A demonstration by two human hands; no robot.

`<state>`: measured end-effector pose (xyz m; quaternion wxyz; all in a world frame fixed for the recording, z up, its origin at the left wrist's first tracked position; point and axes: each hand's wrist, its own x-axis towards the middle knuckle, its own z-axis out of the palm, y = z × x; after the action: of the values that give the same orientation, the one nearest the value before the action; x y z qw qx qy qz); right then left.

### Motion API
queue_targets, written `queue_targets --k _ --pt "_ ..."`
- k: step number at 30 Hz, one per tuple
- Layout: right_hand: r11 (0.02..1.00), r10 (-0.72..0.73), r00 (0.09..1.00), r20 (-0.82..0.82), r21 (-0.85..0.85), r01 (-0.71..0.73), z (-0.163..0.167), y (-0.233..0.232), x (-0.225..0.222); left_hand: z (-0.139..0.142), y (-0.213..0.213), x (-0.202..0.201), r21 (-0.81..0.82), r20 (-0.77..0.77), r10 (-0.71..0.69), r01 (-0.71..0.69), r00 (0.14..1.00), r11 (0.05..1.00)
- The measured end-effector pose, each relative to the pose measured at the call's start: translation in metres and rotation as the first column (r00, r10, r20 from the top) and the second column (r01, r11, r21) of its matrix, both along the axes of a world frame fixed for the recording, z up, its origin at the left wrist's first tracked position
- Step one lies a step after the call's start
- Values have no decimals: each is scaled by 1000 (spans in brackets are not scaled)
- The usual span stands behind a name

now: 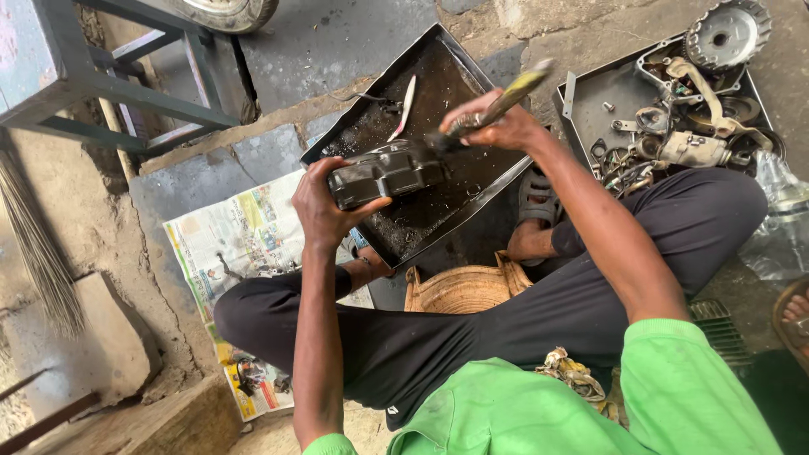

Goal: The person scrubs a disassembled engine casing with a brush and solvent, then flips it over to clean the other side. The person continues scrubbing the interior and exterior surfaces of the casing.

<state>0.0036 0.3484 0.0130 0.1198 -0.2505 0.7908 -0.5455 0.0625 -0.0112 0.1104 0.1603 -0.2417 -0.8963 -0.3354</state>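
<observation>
Over oily tray (472,93), perhaps engine cover (388,171)

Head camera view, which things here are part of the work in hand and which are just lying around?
In use:
left hand
engine cover
right hand
brush
oily tray

Lying about:
newspaper
parts tray
broom
stool
basket

Newspaper (240,244) on floor; parts tray (607,97) with gear (726,34); broom (38,244) left.

Green shirt (539,404), black trousers (472,329), seemingly grey sandals (535,198).
</observation>
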Motion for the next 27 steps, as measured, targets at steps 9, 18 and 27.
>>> queue_targets --k 9,18,27 --pt "910 126 977 -170 -372 -182 61 -61 8 3 26 -1 -142 54 -14 21 998 990" --pt "968 92 968 -232 -205 -141 54 -54 4 7 28 2 -128 18 -15 17 1000 992" --pt "950 155 967 -201 -239 -202 74 -59 7 7 27 1 -123 -12 -15 13 1000 992"
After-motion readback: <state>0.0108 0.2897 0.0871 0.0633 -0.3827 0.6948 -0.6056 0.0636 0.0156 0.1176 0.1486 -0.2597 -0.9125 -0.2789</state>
